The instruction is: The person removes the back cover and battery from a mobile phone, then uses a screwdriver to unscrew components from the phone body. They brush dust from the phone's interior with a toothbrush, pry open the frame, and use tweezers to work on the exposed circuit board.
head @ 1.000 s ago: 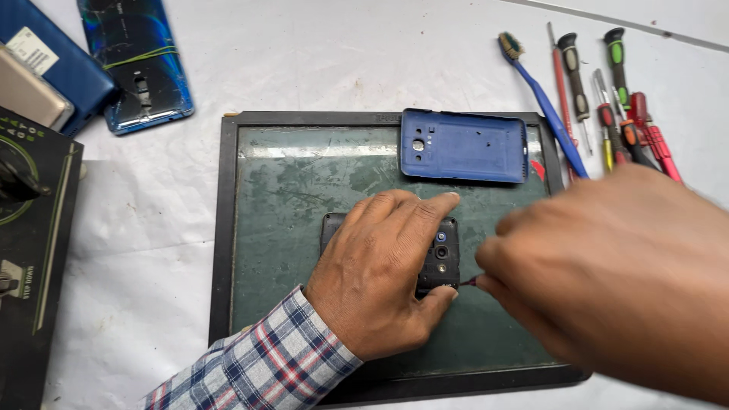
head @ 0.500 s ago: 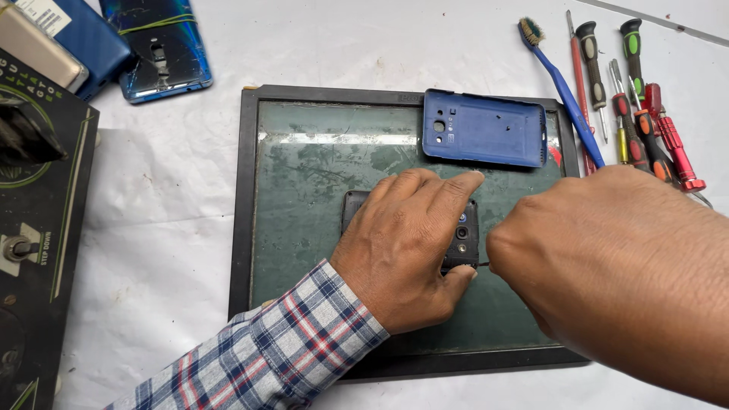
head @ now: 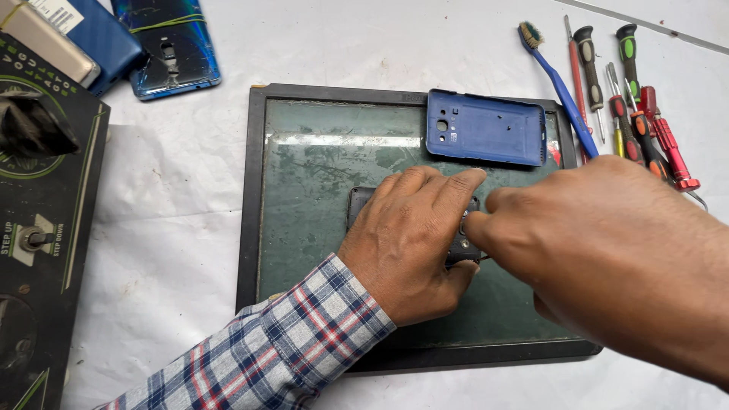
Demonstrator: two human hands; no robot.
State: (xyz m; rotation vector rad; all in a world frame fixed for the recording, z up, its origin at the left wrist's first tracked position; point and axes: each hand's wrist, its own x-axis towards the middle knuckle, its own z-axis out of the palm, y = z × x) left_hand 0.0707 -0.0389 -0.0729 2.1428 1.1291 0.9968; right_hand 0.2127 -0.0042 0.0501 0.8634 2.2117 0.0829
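Observation:
My left hand (head: 414, 239) lies flat over a dark phone body (head: 361, 201) on a green work mat (head: 319, 182), pinning it down. Only the phone's left corner and a strip by the camera cutout show. My right hand (head: 600, 250) comes in from the right, fingertips pinched at the phone's right end, where a thin tool tip (head: 480, 259) peeks out beneath it. A blue phone back cover (head: 486, 127) lies flat at the mat's far edge, apart from both hands.
Screwdrivers with red and green handles (head: 634, 114) and a blue toothbrush (head: 558, 87) lie at the right. A blue phone with cracked back (head: 171, 49) and other phones sit top left. A black machine (head: 45, 228) stands at the left edge.
My right hand has shifted left and up over the phone's right end, so its fingertips now meet my left fingers. My left hand stays pressed on the phone.

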